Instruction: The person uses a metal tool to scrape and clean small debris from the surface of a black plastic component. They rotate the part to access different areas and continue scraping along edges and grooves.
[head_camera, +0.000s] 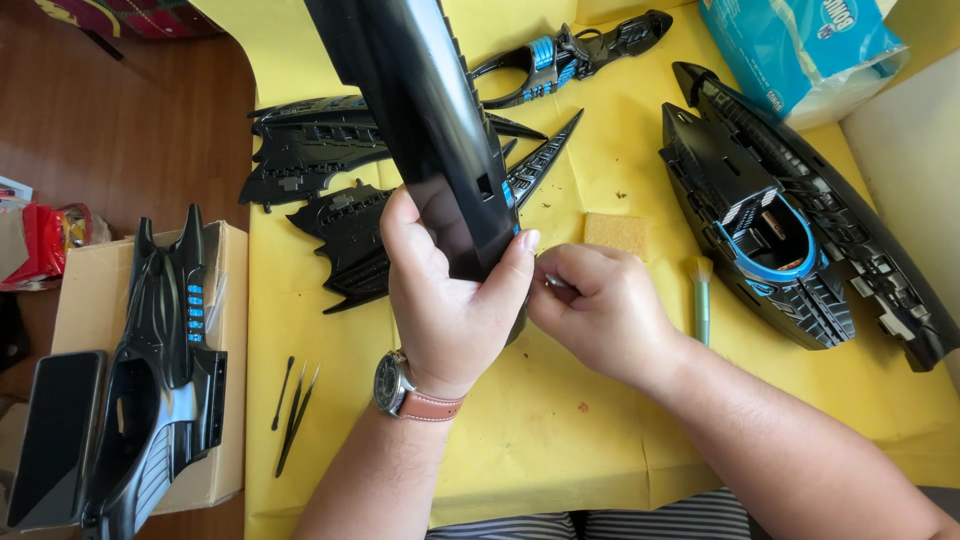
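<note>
A long glossy black plastic shell (430, 120), smooth enough to mirror the light, rests in the left hand (450, 300). Matt yellow paper (560, 420), creased in places, covers the brown polished wooden counter (120, 130). A ribbed black plastic hull with blue trim (770, 230) lies beside a rough tan sponge block (616, 233), and a plain matt cardboard box (90, 290) sits at the edge.

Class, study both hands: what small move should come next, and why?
Probably ease the right hand in so the small silvery piece pinched in its fingertips meets the long black panel's lower edge; the left hand already grips that panel upright, right beside it.
</note>
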